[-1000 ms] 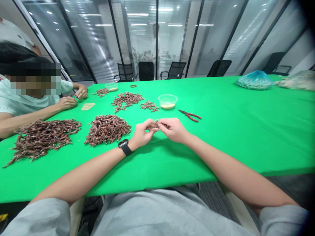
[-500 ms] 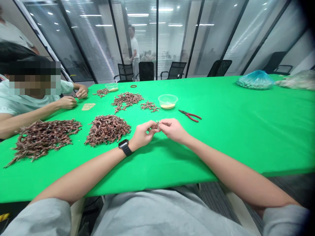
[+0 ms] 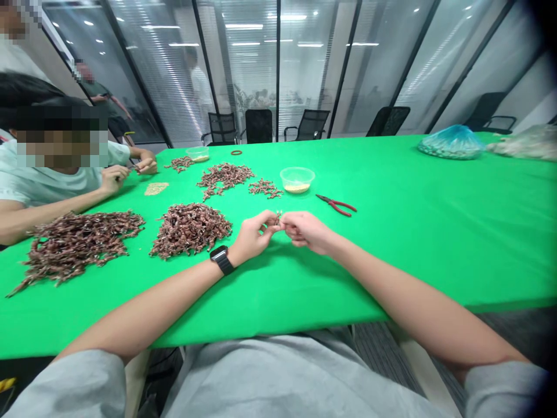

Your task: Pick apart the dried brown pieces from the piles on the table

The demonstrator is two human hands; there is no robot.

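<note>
Fingers (image 3: 270,227) of left hand (image 3: 253,237) and right hand (image 3: 307,229) pinching small brown piece (image 3: 278,217), matching heap (image 3: 190,230) near left hand

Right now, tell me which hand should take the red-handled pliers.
Probably your right hand: the red-handled pliers lie ahead of it, while your left hand sits beside the brown pile.

brown pile (image 3: 190,231) beside left hand (image 3: 255,234), pliers (image 3: 336,205) (red-handled) ahead of right hand (image 3: 307,229)
</note>
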